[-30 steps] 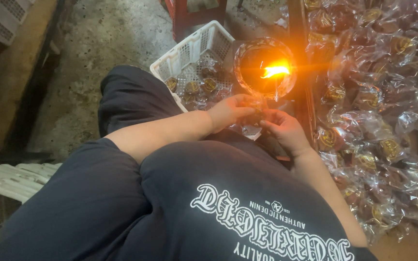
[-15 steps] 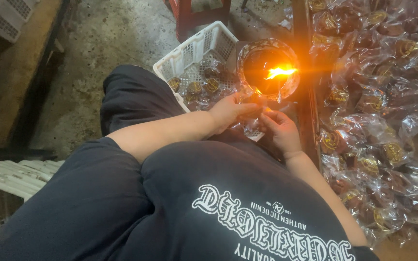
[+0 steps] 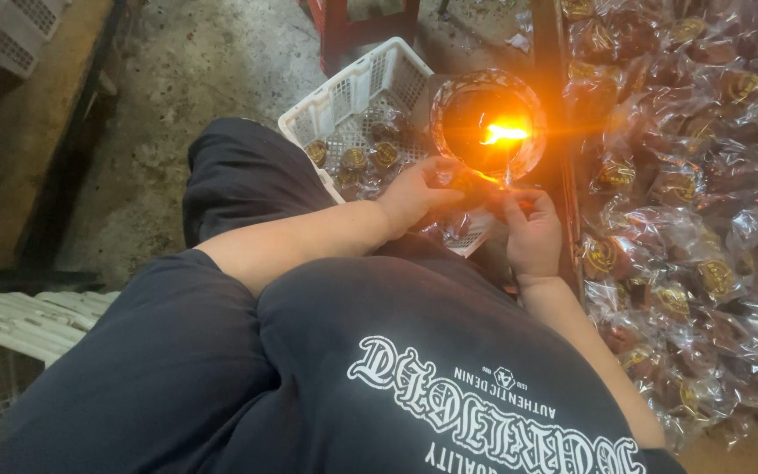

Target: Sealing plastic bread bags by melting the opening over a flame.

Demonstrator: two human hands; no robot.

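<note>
My left hand (image 3: 418,191) and my right hand (image 3: 532,233) meet in front of me, both pinching a clear plastic-wrapped packet (image 3: 475,189) just below a bright orange flame (image 3: 502,133). The flame burns inside a round glass bowl (image 3: 449,110). The packet's edge is close to the flame; its contents are mostly hidden by my fingers and the glare. Dark shirt and trousers fill the lower view.
A white plastic basket (image 3: 353,88) on the concrete floor by my knee holds several wrapped round items with gold labels. To the right, a surface is heaped with many similar clear-wrapped packets (image 3: 695,219). A red stool (image 3: 344,26) stands beyond the basket; white slats (image 3: 19,320) lie at left.
Both hands stay together at the flame with the packet; they have shifted only slightly, and the view has drifted a little.
</note>
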